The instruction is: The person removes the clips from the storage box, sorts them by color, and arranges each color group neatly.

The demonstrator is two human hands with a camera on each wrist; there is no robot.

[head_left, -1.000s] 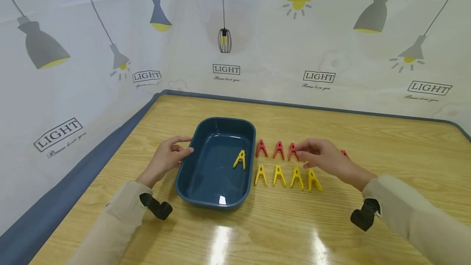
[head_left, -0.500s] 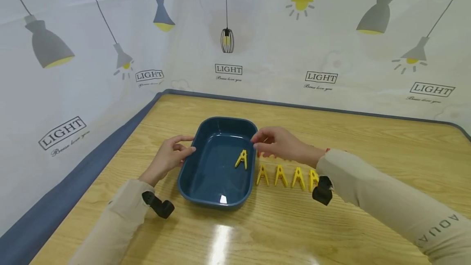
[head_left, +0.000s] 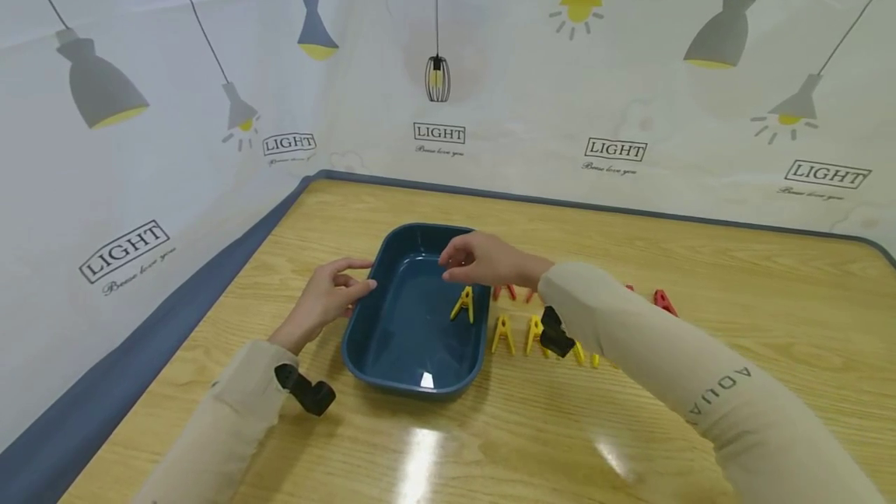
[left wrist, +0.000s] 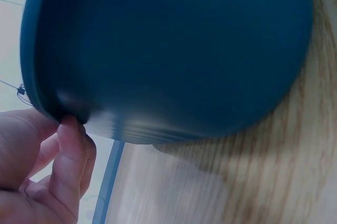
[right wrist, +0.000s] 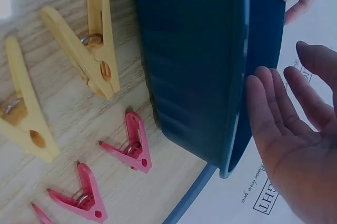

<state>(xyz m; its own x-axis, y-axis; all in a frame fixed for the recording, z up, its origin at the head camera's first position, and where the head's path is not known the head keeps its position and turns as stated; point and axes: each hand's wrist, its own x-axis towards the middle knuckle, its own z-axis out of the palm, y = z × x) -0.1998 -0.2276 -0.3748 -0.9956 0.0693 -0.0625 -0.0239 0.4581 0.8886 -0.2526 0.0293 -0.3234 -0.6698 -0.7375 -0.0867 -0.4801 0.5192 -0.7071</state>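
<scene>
A dark blue plastic tray (head_left: 399,325) stands on the table, a yellow clothespin (head_left: 467,295) lying inside it near the right wall. My left hand (head_left: 325,290) pinches the tray's left rim, thumb on the inner side. Above the tray's right side is my right hand (head_left: 483,257), its fingers relaxed and the thumb apart, with nothing visible between them in the right wrist view. Yellow clothespins (head_left: 503,323) form a row right of the tray. Behind them runs a row of red clothespins (right wrist: 139,153), partly hidden by my right arm in the head view.
Another red clothespin (head_left: 661,300) lies farther right, beyond my sleeve. The wooden table (head_left: 336,442) has a blue border at the back, where a pale backdrop (head_left: 511,99) printed with lamps rises.
My right hand has moved left from beside the red clothespins, across the tray's right rim, to over its inside. My left hand has stayed at the left rim.
</scene>
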